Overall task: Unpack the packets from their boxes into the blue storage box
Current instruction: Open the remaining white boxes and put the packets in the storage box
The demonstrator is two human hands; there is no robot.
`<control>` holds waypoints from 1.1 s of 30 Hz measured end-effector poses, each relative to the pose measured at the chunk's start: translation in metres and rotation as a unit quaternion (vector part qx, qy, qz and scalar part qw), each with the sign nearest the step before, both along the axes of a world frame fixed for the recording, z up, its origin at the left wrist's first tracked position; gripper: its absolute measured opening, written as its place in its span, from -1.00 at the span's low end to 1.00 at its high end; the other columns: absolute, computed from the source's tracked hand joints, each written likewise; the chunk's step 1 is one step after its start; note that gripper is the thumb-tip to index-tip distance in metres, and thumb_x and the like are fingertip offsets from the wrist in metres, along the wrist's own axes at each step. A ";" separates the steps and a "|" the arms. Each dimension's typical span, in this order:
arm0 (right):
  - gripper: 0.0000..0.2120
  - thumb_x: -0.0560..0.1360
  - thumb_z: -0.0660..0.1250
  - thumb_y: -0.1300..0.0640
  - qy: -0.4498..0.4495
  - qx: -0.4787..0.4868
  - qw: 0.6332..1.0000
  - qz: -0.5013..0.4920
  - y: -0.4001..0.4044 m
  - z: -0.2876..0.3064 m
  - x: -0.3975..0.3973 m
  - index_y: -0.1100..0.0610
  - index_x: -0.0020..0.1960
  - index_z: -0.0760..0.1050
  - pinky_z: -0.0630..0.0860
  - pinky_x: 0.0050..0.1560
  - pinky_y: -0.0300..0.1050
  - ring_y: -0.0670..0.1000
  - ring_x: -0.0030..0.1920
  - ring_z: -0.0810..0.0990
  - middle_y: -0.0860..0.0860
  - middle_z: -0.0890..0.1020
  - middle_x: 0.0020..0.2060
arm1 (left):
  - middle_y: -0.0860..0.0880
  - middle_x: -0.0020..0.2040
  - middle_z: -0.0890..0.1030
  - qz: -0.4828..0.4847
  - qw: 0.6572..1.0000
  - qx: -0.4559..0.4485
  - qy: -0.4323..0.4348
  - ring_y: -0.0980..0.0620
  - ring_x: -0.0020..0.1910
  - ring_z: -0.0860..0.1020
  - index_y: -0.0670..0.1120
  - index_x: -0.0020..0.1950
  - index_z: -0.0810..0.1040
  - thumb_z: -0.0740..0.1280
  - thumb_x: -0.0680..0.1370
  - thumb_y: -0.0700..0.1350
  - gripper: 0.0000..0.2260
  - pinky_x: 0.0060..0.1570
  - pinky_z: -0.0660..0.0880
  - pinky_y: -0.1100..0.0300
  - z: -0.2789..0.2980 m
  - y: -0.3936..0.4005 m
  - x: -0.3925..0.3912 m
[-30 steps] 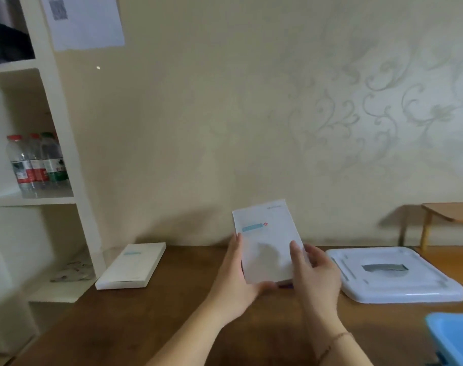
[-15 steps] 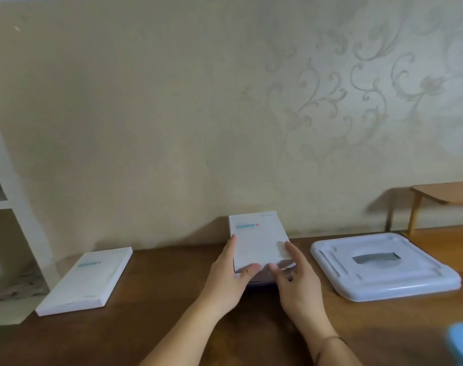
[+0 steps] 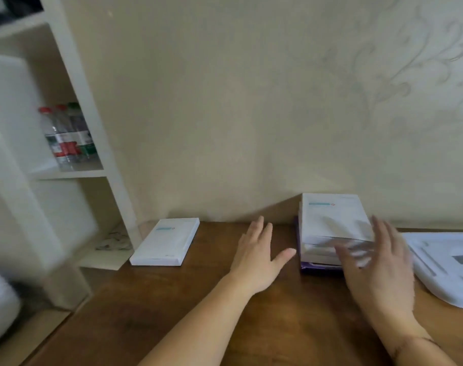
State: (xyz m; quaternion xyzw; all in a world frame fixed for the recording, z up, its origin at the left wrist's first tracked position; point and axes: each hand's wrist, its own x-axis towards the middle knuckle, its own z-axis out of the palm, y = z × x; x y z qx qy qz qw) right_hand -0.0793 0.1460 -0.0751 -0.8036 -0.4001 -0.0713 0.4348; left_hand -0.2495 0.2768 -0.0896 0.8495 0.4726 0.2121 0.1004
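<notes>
— Two hands are in view and neither one holds anything. The left hand (image 3: 259,256) lies flat over the counter (image 3: 172,313), its grip wide, fingers spread, just beside the stack of white boxes (image 3: 333,228). The right hand (image 3: 378,262) is blurred; its grip is also wide, in front of the stack's near edge, but I cannot tell if it touches.

— Where are the things of the task?

— The stack stands at the back of the counter, against the wall, with something purple (image 3: 317,268) under it. One more white box (image 3: 167,241) lies alone to the left, near the shelf (image 3: 93,128), well apart from the stack. A white lid (image 3: 441,268) lies on the right. The blue storage box is not in view.

— Which step is it, in your opinion?

— I think it is early: the boxes look closed and I see no loose packets. The left hand seems free for the single box.

— What does the next move need?

— Probably to take one box, hold its body with one hand and open its flap with the other, then carry the packets to the right, where I suppose the storage box is.
</notes>
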 end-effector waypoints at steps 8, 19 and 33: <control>-0.64 0.43 0.45 0.05 -0.179 0.065 0.970 0.149 0.011 0.015 -0.093 0.08 0.21 0.57 0.38 0.34 0.25 0.21 0.40 0.32 0.11 0.51 0.30 | -0.08 0.62 -0.04 0.247 0.952 -0.051 0.171 -0.13 0.59 -0.08 0.03 0.60 -0.01 0.03 0.56 0.37 -0.29 0.47 0.01 -0.26 -0.008 0.032 -0.170; -0.45 0.50 0.38 -0.07 0.026 -0.190 0.934 0.302 -0.001 -0.004 -0.124 -0.15 0.45 0.30 0.42 0.35 -0.08 -0.05 0.40 0.37 -0.11 0.42 0.40 | 0.24 0.54 0.17 0.093 0.991 -0.055 0.076 0.16 0.50 0.21 0.24 0.46 0.25 0.33 0.55 0.07 -0.49 0.37 0.31 0.20 0.002 -0.096 -0.207; -0.56 0.65 0.10 -0.03 -0.094 -0.299 0.859 0.405 -0.146 -0.011 -0.139 -0.20 0.52 0.18 -0.08 0.53 0.09 0.03 0.58 -0.11 -0.15 0.09 0.57 | 0.41 0.41 -0.15 0.071 0.987 -0.091 0.110 0.21 0.50 -0.05 0.44 0.41 -0.16 0.18 0.29 0.55 -0.19 0.49 0.05 0.02 -0.004 -0.261 -0.212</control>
